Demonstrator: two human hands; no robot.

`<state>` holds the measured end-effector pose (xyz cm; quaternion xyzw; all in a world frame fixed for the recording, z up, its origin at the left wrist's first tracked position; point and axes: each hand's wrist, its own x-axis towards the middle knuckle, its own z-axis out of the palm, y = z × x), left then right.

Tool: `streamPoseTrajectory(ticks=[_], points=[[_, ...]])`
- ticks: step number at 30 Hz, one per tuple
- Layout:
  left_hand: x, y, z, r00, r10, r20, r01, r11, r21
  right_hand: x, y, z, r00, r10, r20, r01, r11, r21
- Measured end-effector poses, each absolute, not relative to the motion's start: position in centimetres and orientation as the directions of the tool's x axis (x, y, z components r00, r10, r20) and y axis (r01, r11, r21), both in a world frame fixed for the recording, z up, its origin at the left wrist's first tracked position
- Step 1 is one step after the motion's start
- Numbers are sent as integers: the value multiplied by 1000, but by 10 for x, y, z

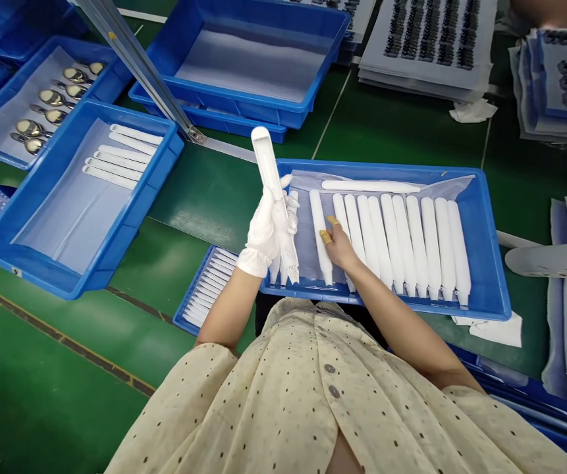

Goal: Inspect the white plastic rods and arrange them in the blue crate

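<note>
The left hand wears a white fabric glove, and the right hand has yellow finger cots on two fingertips. Behind the hands hangs a loose cream blouse with small dark dots, grey buttons and wide short sleeves.

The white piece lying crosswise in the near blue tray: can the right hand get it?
Probably yes: the right hand rests over the blue tray, and nothing covers the crosswise white piece.

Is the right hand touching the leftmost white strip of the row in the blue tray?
Touching. The head view shows the yellow-tipped fingers of the right hand pressed against the side of the leftmost white strip.
</note>
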<state>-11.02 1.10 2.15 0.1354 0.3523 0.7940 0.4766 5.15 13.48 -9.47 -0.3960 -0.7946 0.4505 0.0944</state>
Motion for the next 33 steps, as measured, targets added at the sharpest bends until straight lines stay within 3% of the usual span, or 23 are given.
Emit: streamPoseTrajectory(ticks=[3,8,11,14,16,20,23,27,33], points=[[-107,8,8,-515,856,-46,-608,-327,723,32,127,-94,-670,671,-317,669,362,-649],[-99,5,6,-498,867,13,-523,-312,793,20,123,-68,-701,652,-288,682,494,-539],[-92,3,10,-447,894,5,-491,-250,834,20,138,-31,-727,682,-74,517,474,-713],[-80,3,10,-406,914,15,-442,-211,872,15,147,24,-681,682,267,87,437,-895],[-71,5,10,-397,917,32,-407,-207,889,9,145,59,-632,654,417,-59,496,-866],[-56,8,13,-379,924,50,-390,-209,897,0,138,94,-578,621,530,-79,604,-793],[-52,6,19,-315,949,30,-426,-169,889,-1,142,89,-536,692,484,-114,509,-853],[-51,3,28,-282,959,17,-455,-149,878,11,156,68,-537,790,295,-159,249,-955],[-59,12,28,-319,944,-83,-608,-136,782,60,128,22,-682,729,61,-32,54,-998]])
